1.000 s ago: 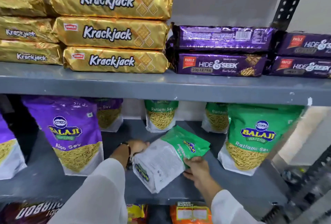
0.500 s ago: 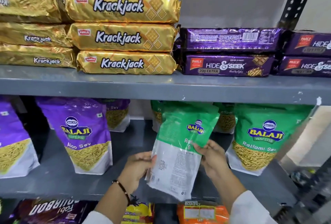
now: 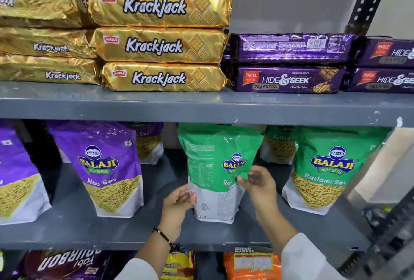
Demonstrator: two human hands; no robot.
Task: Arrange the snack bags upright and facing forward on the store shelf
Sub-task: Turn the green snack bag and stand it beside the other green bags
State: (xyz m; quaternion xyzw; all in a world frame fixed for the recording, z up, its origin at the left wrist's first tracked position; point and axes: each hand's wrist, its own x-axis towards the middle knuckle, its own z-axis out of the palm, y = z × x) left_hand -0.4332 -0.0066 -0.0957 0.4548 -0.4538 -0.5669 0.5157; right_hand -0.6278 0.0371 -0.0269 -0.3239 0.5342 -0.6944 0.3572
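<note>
Both hands pinch the green snack bag (image 3: 215, 167): left hand (image 3: 179, 201) clamped on its lower edge, right hand (image 3: 259, 185) on the side fold, so it stands upright on the shelf (image 3: 67, 230), though its printed back seems partly forward, probably needing a turn.

A green Balaji bag (image 3: 215, 167) stands upright near the front edge of the grey middle shelf (image 3: 74, 223), its printed back panel showing. The left hand (image 3: 179, 201) grips its lower left edge; the right hand (image 3: 259, 185) pinches its right side. Purple Aloo Sev bag (image 3: 105, 167) stands to its left, green Ratlami Sev bag (image 3: 327, 167) to its right.
</note>
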